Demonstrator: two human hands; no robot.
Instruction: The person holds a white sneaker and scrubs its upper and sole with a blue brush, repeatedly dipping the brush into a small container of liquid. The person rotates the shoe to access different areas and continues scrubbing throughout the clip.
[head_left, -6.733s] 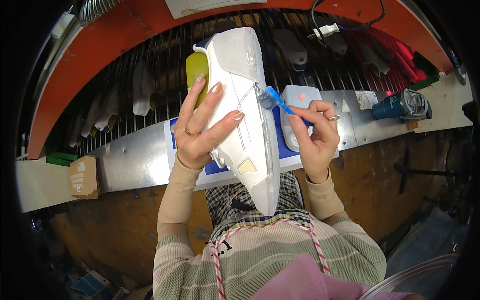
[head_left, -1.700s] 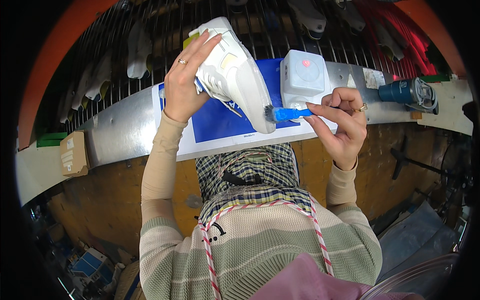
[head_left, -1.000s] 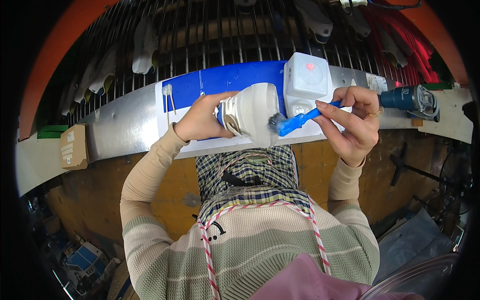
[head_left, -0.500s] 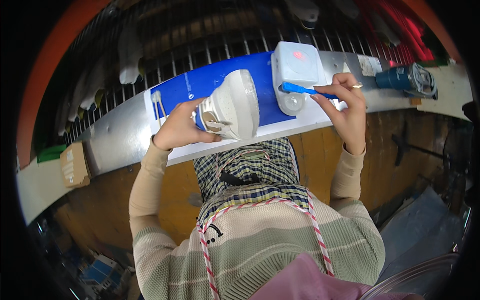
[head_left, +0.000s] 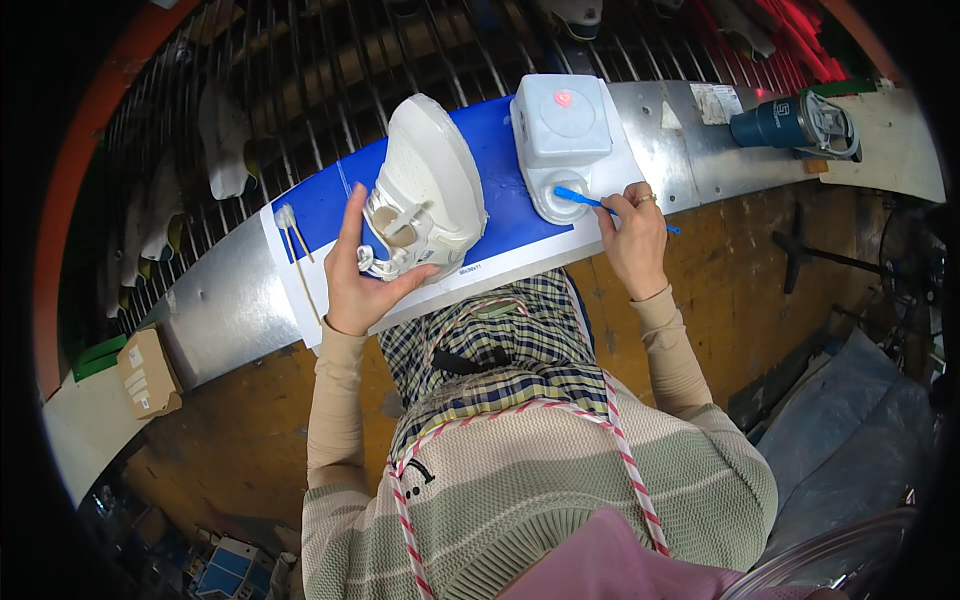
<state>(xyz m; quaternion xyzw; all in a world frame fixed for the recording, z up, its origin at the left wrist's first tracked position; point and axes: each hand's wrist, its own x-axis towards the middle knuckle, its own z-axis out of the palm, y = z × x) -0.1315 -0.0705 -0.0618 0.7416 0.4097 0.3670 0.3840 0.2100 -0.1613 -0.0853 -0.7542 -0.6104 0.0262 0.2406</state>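
A white shoe (head_left: 445, 165) is tilted in my left hand (head_left: 352, 285), its sole turned up and to the right. My thumb and fingers grip it near the ankle opening, and some of the fingers are out of sight behind it. My right hand (head_left: 637, 242) pinches a slim blue brush (head_left: 578, 196) by its handle. The brush head dips into the round opening of a small white cup (head_left: 549, 208), joined to or set against a translucent white box-shaped container (head_left: 566, 125). What the cup holds is hard to make out.
Under the work lie a blue-and-white sheet (head_left: 505, 205) and a metal bench top (head_left: 225, 285). Two thin sticks (head_left: 296, 245) with pale tips rest at left. A teal tumbler (head_left: 775, 124) lies at right, a cardboard box (head_left: 148, 375) at far left. Behind, a roller rack (head_left: 300, 90) carries more shoes.
My right hand has come down and left, bringing the brush head into the cup. My left hand has tilted the shoe further, bringing its opening and laces into view. The head view has shifted slightly.
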